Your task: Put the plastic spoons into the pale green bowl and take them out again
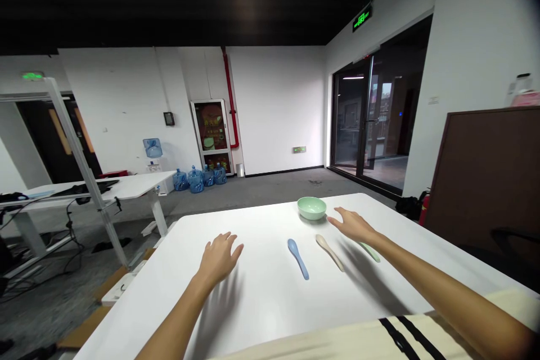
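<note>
Not a lot I can read from here tbh. Middle left of the frame, the red cabinet door (212, 126) has yellowish Chinese characters, looks like 消火栓 up top, smaller line below too tiny for me. Upper right, a green lit sign (361, 19) glows over the glass door (371, 118); upper left, another green sign (32, 76), just a blur. Small green wall plate (299, 149) around centre, can't make it out.

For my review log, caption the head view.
Open left hand over a white table, open right hand near a green bowl; blue spoon, beige spoon, partly hidden green utensil.
</note>
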The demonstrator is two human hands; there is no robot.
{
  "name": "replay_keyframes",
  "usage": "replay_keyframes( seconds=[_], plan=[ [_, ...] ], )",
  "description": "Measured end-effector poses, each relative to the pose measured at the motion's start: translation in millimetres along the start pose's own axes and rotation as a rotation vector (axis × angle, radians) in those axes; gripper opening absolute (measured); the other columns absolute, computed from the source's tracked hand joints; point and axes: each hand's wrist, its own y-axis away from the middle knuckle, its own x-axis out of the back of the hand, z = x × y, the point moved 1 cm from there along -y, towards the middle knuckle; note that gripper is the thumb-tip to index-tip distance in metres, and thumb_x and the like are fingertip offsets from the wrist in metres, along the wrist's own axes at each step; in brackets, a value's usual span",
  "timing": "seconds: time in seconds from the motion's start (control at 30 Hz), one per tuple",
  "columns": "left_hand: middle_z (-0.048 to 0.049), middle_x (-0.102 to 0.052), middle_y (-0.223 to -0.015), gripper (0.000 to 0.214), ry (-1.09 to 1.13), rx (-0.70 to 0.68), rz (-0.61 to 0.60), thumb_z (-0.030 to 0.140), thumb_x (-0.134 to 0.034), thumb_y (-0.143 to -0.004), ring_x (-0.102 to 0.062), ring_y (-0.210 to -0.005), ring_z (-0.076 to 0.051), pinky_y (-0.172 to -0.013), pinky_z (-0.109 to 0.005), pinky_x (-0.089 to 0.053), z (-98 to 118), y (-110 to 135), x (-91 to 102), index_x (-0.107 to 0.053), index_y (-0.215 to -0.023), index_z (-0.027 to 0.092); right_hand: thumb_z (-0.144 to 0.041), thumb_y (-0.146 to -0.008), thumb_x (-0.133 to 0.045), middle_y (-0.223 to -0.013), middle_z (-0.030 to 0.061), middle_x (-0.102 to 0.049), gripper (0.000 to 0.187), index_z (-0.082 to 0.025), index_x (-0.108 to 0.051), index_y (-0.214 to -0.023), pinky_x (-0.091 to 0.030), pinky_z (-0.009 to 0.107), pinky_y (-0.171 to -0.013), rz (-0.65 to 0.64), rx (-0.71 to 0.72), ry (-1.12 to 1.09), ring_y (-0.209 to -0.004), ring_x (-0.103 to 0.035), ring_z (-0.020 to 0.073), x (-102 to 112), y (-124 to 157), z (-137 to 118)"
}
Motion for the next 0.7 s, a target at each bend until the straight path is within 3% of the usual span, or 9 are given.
replay_keyframes(
  seconds=[0.27,0.7],
  plan=[
    [-0.0146,-0.055,-0.160,0.055,-0.003,0.004,-0.010,0.048,-0.037,-0.106,-0.048,-0.150,-0.032,-0.120,-0.052,-0.040,2,0,1.3,-0.060,-0.147,0.020,-0.056,-0.102,-0.042,-0.167,0.0196,-0.041,0.074,-0.012,-0.044,-0.162,-0.041,0.047,-0.120,-0.075,0.049,0.073,-0.152,-0.045,0.0347,-38,14,4],
    [-0.0140,-0.056,-0.160,0.055,0.011,0.005,0.007,0.048,-0.036,-0.105,-0.049,-0.149,-0.032,-0.118,-0.052,-0.040,-1,-1,-0.4,-0.061,-0.146,0.021,-0.054,-0.102,-0.042,-0.165,0.0193,-0.046,0.070,-0.012,-0.049,-0.157,-0.040,0.048,-0.120,-0.141,0.106,0.082,-0.152,-0.044,0.0364,-36,22,0]
  ],
)
